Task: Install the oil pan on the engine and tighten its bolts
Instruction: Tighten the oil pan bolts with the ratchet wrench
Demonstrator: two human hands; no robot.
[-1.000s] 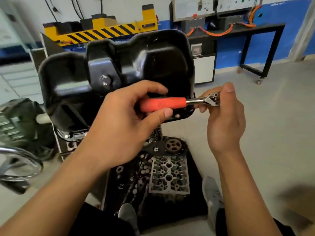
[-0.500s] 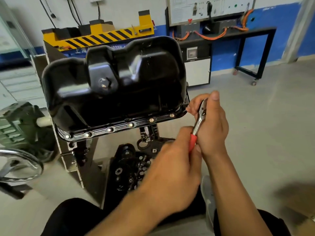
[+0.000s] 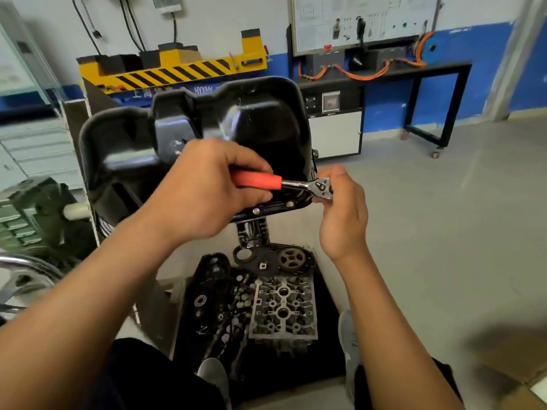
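Our left hand (image 3: pixel 204 190) is curled tight round the red handle (image 3: pixel 257 179) of the ratchet (image 3: pixel 291 184); the tool's long axis lies almost level, running left to right, with its steel head (image 3: pixel 321 187) at the right end. Behind and above it stands the black oil pan (image 3: pixel 266 125), already up in place with its bulged outside facing us; its flange runs along the near lower edge, and two bolts (image 3: pixel 256 211) show there just below the handle, while the rest of the row is hidden by our left hand. Further right, our right hand (image 3: pixel 343 214) pinches the ratchet's head between thumb and fingertips, just off the pan's near right corner; whether a socket sits on a bolt there we cannot tell.

We judge the tightening is under way at that corner; the coming stroke turns on the handle swinging about the head, so the left hand pulls while the right, nearer the bolt, steadies the head against slipping off.
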